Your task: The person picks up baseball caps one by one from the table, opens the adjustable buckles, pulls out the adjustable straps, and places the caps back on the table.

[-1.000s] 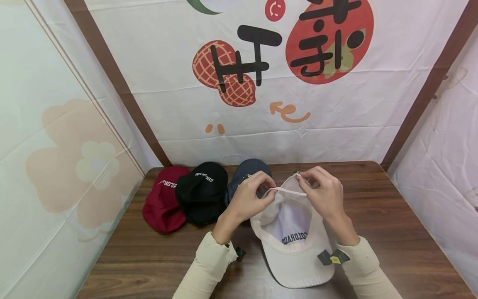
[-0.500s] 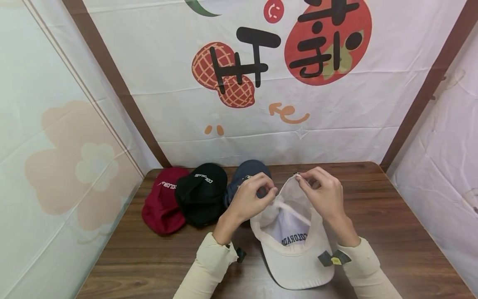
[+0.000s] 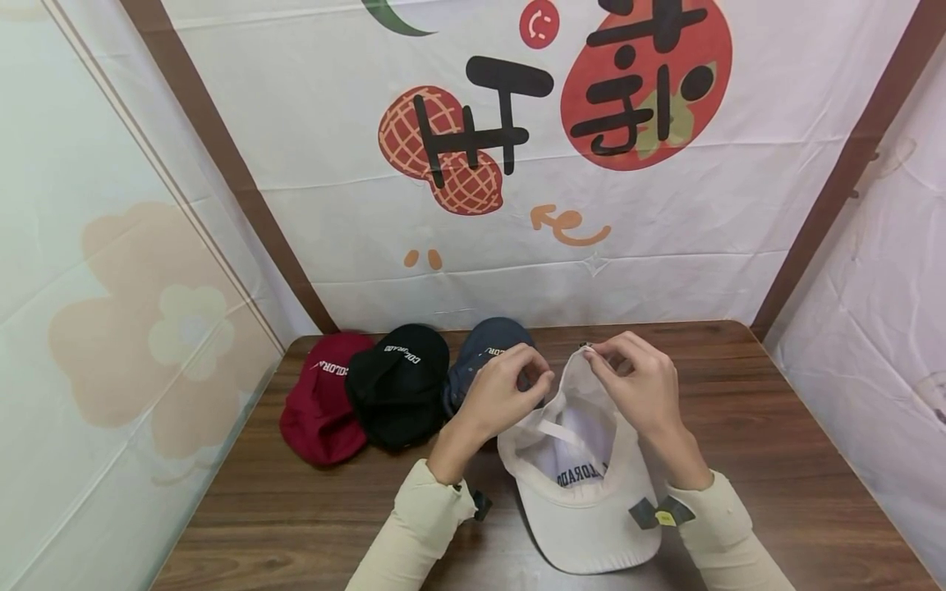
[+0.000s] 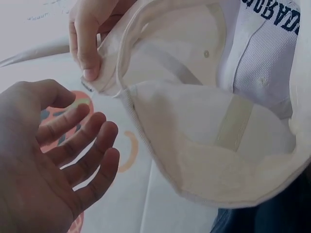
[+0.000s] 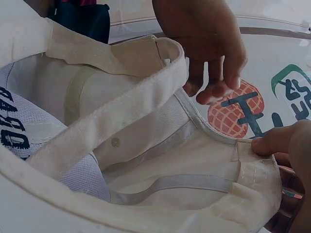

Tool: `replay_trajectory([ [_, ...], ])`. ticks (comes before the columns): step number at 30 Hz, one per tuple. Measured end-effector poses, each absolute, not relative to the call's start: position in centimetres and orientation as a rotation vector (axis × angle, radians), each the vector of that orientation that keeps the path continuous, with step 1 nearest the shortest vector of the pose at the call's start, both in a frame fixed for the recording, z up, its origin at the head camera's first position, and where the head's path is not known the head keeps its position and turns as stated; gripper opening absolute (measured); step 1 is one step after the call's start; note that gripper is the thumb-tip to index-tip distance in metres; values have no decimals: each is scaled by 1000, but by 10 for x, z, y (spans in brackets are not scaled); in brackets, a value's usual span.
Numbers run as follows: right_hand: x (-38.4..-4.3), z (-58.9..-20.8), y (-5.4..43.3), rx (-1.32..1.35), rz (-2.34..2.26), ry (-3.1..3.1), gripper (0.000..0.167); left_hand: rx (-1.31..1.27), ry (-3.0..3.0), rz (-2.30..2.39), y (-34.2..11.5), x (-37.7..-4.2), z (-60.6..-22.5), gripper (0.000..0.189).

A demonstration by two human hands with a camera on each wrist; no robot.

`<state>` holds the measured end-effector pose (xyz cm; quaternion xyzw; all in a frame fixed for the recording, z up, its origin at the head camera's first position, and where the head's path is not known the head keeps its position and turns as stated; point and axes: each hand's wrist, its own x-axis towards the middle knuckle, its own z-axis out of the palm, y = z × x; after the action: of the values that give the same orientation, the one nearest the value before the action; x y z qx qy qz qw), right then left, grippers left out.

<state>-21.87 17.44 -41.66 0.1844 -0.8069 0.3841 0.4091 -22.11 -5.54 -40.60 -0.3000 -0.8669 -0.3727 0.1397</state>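
An off-white cap lies upside down, its brim toward me and the "COLORADO" lettering showing through inside. My right hand pinches the back edge of its opening, where a small dark buckle shows. The cap's loose strap crosses the opening with its end free. Fingers bent loosely, my left hand hovers beside the cap's left back edge and holds nothing. In the left wrist view a gap shows between that hand and the cap's fabric.
To the left on the wooden table lie a crimson cap, a black cap and a navy cap, the navy one partly behind my left hand. A printed white cloth hangs behind the table.
My left hand has let go of the strap, which has dropped into the cap's opening, and has drawn slightly away. My right hand keeps its pinch on the back edge.
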Motion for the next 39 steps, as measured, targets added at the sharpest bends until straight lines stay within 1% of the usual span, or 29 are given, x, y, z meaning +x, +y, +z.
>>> replay_trajectory([
  [6,-217,-416,175,479,990,-2037,12,-824,-2580,-1034,-47,-219,-404,6],
  [13,-214,-413,174,515,1000,-2018,13,-816,-2672,-1015,-41,-220,-407,16],
  [19,-212,-410,174,538,1040,-2007,14,-815,-2701,-976,-39,-220,-409,19],
  [27,-210,-409,175,566,1047,-2009,14,-806,-2671,-997,-38,-221,-409,6],
  [34,-210,-409,176,561,1056,-2009,14,-834,-2530,-1071,-40,-225,-411,6],
  [39,-209,-410,178,578,1081,-2012,14,-800,-2450,-1093,-42,-226,-410,6],
])
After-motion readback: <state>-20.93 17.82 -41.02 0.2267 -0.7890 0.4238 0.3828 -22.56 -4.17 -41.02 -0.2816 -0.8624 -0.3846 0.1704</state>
